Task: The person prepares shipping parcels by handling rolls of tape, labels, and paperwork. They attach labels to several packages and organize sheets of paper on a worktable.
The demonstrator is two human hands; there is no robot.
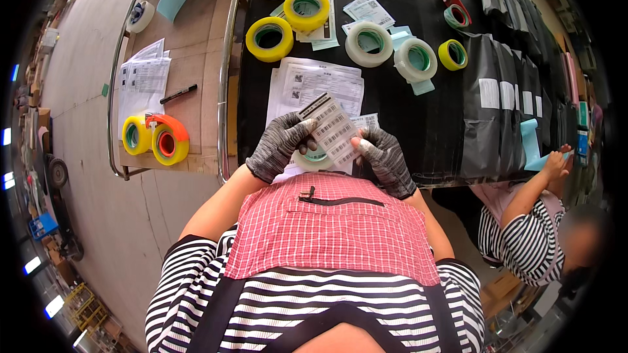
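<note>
Between my two hands I hold up a white sheet of barcode labels (332, 132), tilted, with rows of barcodes facing me. My left hand (282, 142), in a grey fingerless glove, pinches its left edge between thumb and fingers. At the lower right edge my right hand (384, 155), gloved alike, grips it with the thumb in front. Under the sheet lies a roll of clear tape (313, 159), partly hidden. Just beyond are stacked printed papers (327, 85) on the black table (418, 134). A small printed slip (370, 121) shows behind my right hand.
Several yellow tape rolls (269, 39) and clear tape rolls (369, 44) lie farther back. Dark grey packages (481, 140) with white labels line the right. A metal-railed cart (196, 117) on the left carries papers, a black marker (178, 94) and tape. A co-worker (523, 222) handles blue paper at right.
</note>
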